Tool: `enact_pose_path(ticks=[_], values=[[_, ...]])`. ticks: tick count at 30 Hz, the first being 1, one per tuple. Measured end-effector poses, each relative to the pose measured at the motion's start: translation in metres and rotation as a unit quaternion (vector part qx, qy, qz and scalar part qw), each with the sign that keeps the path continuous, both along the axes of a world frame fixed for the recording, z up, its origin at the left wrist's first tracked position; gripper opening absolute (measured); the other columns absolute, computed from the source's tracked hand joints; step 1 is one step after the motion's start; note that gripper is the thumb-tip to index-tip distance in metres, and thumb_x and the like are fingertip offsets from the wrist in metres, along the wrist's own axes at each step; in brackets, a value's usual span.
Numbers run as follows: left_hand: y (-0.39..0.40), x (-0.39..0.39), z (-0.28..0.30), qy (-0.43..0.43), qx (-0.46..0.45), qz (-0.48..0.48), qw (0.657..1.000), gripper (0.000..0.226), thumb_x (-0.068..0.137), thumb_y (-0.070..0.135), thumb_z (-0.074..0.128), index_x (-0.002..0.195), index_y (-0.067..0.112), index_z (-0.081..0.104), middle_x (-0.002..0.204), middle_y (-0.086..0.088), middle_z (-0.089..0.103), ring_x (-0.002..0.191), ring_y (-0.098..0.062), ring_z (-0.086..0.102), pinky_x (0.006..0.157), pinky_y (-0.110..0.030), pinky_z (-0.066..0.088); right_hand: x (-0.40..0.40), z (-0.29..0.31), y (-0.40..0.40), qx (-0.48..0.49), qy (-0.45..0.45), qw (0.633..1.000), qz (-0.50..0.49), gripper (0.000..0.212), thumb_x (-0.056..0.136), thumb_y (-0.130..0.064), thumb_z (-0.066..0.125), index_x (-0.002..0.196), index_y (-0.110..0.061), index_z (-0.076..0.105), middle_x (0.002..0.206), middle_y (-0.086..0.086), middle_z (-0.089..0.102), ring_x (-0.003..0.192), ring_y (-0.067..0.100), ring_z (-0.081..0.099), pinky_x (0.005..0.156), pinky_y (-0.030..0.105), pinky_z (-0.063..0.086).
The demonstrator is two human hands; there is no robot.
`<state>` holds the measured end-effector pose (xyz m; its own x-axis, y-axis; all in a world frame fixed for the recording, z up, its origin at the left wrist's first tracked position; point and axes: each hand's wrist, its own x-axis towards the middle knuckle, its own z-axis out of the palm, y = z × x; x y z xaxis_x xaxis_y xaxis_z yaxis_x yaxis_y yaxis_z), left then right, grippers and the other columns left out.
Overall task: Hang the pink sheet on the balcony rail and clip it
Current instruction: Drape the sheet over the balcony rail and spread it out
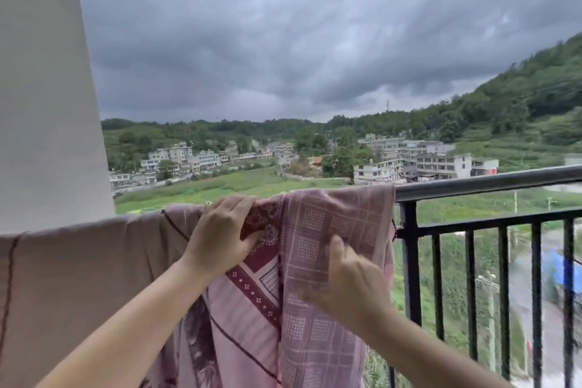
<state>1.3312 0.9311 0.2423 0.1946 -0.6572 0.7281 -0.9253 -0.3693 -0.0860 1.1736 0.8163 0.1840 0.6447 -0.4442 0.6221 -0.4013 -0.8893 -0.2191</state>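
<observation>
Head view: the sheet (pixel 330 230) hangs over the rail (pixel 488 181), its long fold running along the rail's top edge toward the left end. The left hand (pixel 220 233) pinches the fold at the rail; the right hand (pixel 349 283), blurred, lies lower against the cloth, fingers loosely bent. No clip shows.

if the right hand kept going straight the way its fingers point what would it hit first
Most likely the pink sheet itself: the right hand points up and forward at the checked fabric draped over the balcony rail. It is blurred, so whether the fingertips touch already is unclear.
</observation>
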Motion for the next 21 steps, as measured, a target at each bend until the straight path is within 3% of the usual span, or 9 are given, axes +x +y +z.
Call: enact_pose_path(ticks=[4, 6, 8, 10, 12, 15, 18, 20, 21], values=[[0.007, 0.001, 0.0, -0.044, -0.049, 0.052, 0.996, 0.039, 0.055, 0.005, 0.085, 0.09, -0.002, 0.069, 0.082, -0.017, 0.07, 0.079, -0.037, 0.067, 0.07, -0.048, 0.055, 0.031, -0.007, 0.006, 0.098, 0.005, 0.995, -0.037, 0.055, 0.082, -0.054, 0.048, 0.111, -0.008, 0.044, 0.097, 0.005, 0.066, 0.086, 0.026, 0.065, 0.069, 0.032, 0.05], [0.012, -0.003, 0.001, -0.062, -0.05, 0.085, 0.993, 0.022, 0.058, -0.003, 0.081, 0.077, 0.0, 0.07, 0.068, -0.016, 0.066, 0.066, -0.034, 0.065, 0.057, -0.044, 0.056, 0.037, -0.003, 0.0, 0.127, -0.031, 0.991, -0.022, 0.026, 0.088, -0.03, 0.046, 0.094, -0.007, 0.058, 0.088, 0.009, 0.069, 0.08, 0.028, 0.066, 0.063, 0.031, 0.049], [0.015, -0.005, 0.005, -0.057, -0.052, 0.093, 0.993, 0.009, 0.067, -0.004, 0.074, 0.07, 0.001, 0.068, 0.06, -0.015, 0.064, 0.051, -0.03, 0.062, 0.045, -0.039, 0.054, 0.026, 0.004, -0.013, 0.215, -0.062, 0.974, 0.013, 0.018, 0.085, -0.015, 0.049, 0.081, -0.006, 0.064, 0.08, 0.011, 0.069, 0.071, 0.028, 0.064, 0.059, 0.031, 0.051], [0.016, -0.008, 0.011, -0.012, -0.086, 0.078, 0.993, 0.006, 0.082, 0.001, 0.061, 0.08, 0.0, 0.067, 0.068, -0.019, 0.067, 0.053, -0.031, 0.063, 0.05, -0.036, 0.05, 0.0, 0.017, -0.033, 0.279, -0.109, 0.953, 0.035, 0.016, 0.079, -0.008, 0.053, 0.066, -0.005, 0.063, 0.066, 0.009, 0.065, 0.06, 0.025, 0.06, 0.055, 0.027, 0.054], [0.012, -0.017, 0.019, 0.034, -0.114, 0.061, 0.991, 0.018, 0.092, 0.009, 0.048, 0.098, -0.001, 0.061, 0.075, -0.021, 0.067, 0.063, -0.031, 0.062, 0.055, -0.031, 0.042, -0.031, 0.043, -0.056, 0.265, -0.167, 0.949, 0.038, 0.022, 0.076, 0.002, 0.051, 0.058, -0.007, 0.061, 0.054, 0.004, 0.055, 0.052, 0.022, 0.05, 0.042, 0.019, 0.044], [-0.013, -0.034, 0.039, 0.062, -0.153, 0.003, 0.986, 0.02, 0.095, 0.006, 0.038, 0.109, -0.006, 0.048, 0.059, -0.005, 0.052, 0.052, -0.019, 0.046, 0.047, -0.025, 0.032, -0.062, 0.101, -0.094, 0.151, -0.234, 0.96, -0.015, 0.022, 0.077, 0.007, 0.045, 0.078, 0.007, 0.067, 0.057, 0.009, 0.056, 0.053, 0.024, 0.049, 0.035, 0.022, 0.037], [-0.047, -0.04, 0.062, 0.112, -0.16, -0.028, 0.98, 0.01, 0.094, 0.001, 0.033, 0.1, 0.001, 0.041, 0.059, 0.0, 0.041, 0.064, -0.028, 0.053, 0.054, -0.031, 0.034, -0.061, 0.158, -0.132, 0.041, -0.277, 0.955, -0.101, 0.026, 0.081, 0.003, 0.045, 0.098, 0.006, 0.064, 0.091, 0.028, 0.067, 0.087, 0.036, 0.061, 0.06, 0.029, 0.041], [-0.073, -0.036, 0.075, 0.139, -0.108, -0.012, 0.984, 0.014, 0.093, 0.005, 0.033, 0.106, 0.002, 0.037, 0.081, -0.013, 0.056, 0.09, -0.038, 0.058, 0.068, -0.04, 0.042, -0.046, 0.187, -0.149, -0.019, -0.257, 0.961, -0.104, 0.03, 0.085, -0.005, 0.045, 0.111, 0.005, 0.056, 0.111, 0.028, 0.062, 0.104, 0.036, 0.057, 0.08, 0.034, 0.046], [-0.087, -0.03, 0.081, 0.163, -0.074, 0.015, 0.984, 0.03, 0.093, 0.009, 0.036, 0.122, 0.0, 0.033, 0.109, -0.022, 0.056, 0.108, -0.039, 0.053, 0.083, -0.043, 0.043, -0.038, 0.198, -0.155, -0.032, -0.216, 0.972, -0.09, 0.035, 0.087, -0.008, 0.045, 0.119, 0.005, 0.048, 0.119, 0.03, 0.056, 0.111, 0.037, 0.053, 0.087, 0.034, 0.044]])
